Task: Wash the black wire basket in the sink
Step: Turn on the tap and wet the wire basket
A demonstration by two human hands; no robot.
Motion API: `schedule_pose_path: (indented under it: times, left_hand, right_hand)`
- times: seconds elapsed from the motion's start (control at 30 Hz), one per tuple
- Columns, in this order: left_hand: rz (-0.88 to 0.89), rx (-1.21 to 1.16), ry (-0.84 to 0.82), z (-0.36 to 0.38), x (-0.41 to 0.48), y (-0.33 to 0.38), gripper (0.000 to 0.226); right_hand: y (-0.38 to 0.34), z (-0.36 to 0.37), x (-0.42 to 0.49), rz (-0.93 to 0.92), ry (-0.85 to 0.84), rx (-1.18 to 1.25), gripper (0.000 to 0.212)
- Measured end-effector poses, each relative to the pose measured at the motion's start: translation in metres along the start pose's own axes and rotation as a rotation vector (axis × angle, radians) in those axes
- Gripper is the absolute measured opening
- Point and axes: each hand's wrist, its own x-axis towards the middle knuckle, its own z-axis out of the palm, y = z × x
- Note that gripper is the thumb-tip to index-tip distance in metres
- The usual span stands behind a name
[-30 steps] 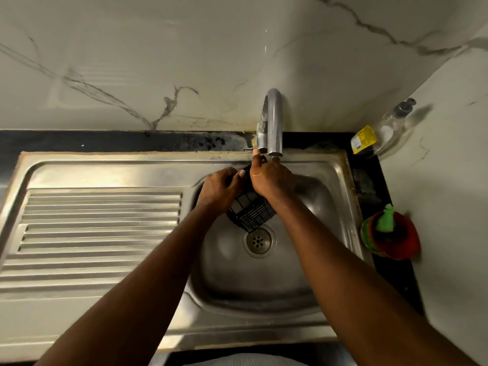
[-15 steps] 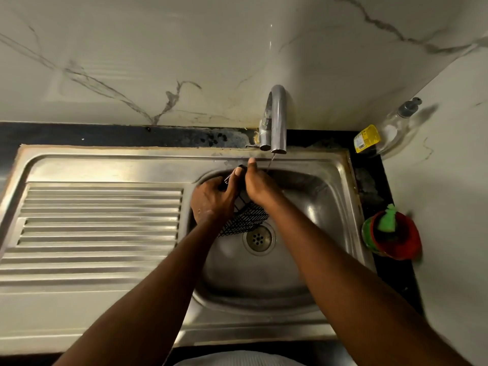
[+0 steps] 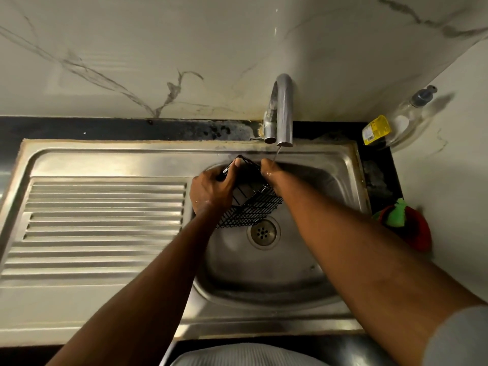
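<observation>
The left hand [image 3: 211, 192] and right hand [image 3: 270, 175] hold the tilted black wire basket [image 3: 254, 208], with a thin tap water stream [image 3: 276, 155] falling just beside the right fingers [image 3: 265, 163].

A home kitchen: a stainless steel sink [image 3: 132, 157] with a ribbed drainboard [image 3: 105, 220] at left sits in a black counter [image 3: 79, 128], a curved chrome tap [image 3: 284, 107] at its far edge, a veined white marble wall [image 3: 158, 48] behind, and a clear pump bottle [image 3: 404, 120] far right.
</observation>
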Motion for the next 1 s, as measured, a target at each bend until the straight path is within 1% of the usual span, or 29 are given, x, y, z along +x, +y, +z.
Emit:
schedule_pose_path:
  times: [0.13,0.2,0.27,0.3,0.33,0.37,0.43,0.5,0.53,0.57,0.6,0.67,0.7,0.73,0.77,0.8,0.83,0.87,0.93,1.0]
  left_hand:
    - [0.045,0.011,0.019,-0.002,-0.007,-0.006,0.060]
    - [0.040,0.010,0.029,-0.003,-0.009,-0.011,0.063]
    - [0.017,0.024,0.041,-0.005,-0.007,-0.012,0.067]
    - [0.007,0.035,0.038,-0.004,-0.005,-0.012,0.066]
    - [-0.008,0.056,0.026,-0.003,-0.002,-0.011,0.064]
    - [-0.032,0.069,0.007,-0.003,0.001,-0.011,0.061]
    - [-0.084,0.063,-0.042,-0.004,0.004,-0.007,0.054]
    - [-0.099,0.038,-0.049,-0.006,0.007,-0.010,0.059]
    - [-0.104,0.029,-0.046,-0.008,0.006,-0.012,0.062]
    - [-0.116,0.014,-0.042,-0.008,0.006,-0.014,0.065]
    - [-0.134,-0.005,-0.039,-0.009,0.006,-0.014,0.069]
    - [-0.186,-0.029,-0.042,-0.008,0.004,-0.014,0.077]
    - [-0.208,-0.028,-0.048,-0.006,0.004,-0.011,0.079]
    - [-0.232,-0.025,-0.053,-0.006,0.005,-0.007,0.080]
    - [-0.253,-0.017,-0.058,-0.004,0.006,-0.004,0.081]
    - [-0.271,-0.003,-0.063,-0.002,0.008,-0.001,0.082]
    - [-0.281,0.012,-0.064,-0.001,0.010,0.000,0.083]
    - [-0.288,0.019,-0.064,0.000,0.011,0.002,0.083]
    - [-0.299,0.022,-0.052,0.002,0.011,0.007,0.080]
    - [-0.318,0.012,-0.036,0.005,0.009,0.010,0.075]
  right_hand:
    - [-0.004,0.009,-0.008,0.048,-0.013,-0.019,0.062]
    - [-0.007,0.016,-0.017,0.047,-0.031,-0.039,0.074]
    - [-0.011,0.025,-0.025,0.015,-0.049,-0.069,0.094]
    - [-0.015,0.031,-0.033,-0.005,-0.020,-0.090,0.101]
    - [-0.018,0.037,-0.042,-0.055,0.027,-0.119,0.103]
    - [-0.020,0.044,-0.052,-0.122,0.090,-0.162,0.098]
    - [-0.015,0.054,-0.074,-0.294,0.235,-0.257,0.079]
    - [-0.005,0.059,-0.090,-0.442,0.353,-0.284,0.062]
    - [0.003,0.059,-0.091,-0.475,0.383,-0.288,0.060]
    - [0.009,0.056,-0.089,-0.464,0.402,-0.291,0.063]
    - [0.015,0.052,-0.082,-0.418,0.416,-0.293,0.074]
    - [0.022,0.043,-0.067,-0.253,0.408,-0.279,0.107]
    - [0.026,0.040,-0.058,-0.193,0.402,-0.235,0.118]
    - [0.026,0.039,-0.052,-0.158,0.384,-0.176,0.120]
    - [0.023,0.037,-0.049,-0.131,0.357,-0.105,0.117]
    - [0.018,0.035,-0.049,-0.105,0.319,-0.034,0.109]
    - [0.013,0.032,-0.049,-0.071,0.295,0.051,0.094]
    - [0.009,0.029,-0.046,-0.024,0.273,0.140,0.075]
    - [0.004,0.021,-0.034,0.053,0.232,0.284,0.059]
    - [0.003,0.018,-0.024,0.094,0.227,0.330,0.048]
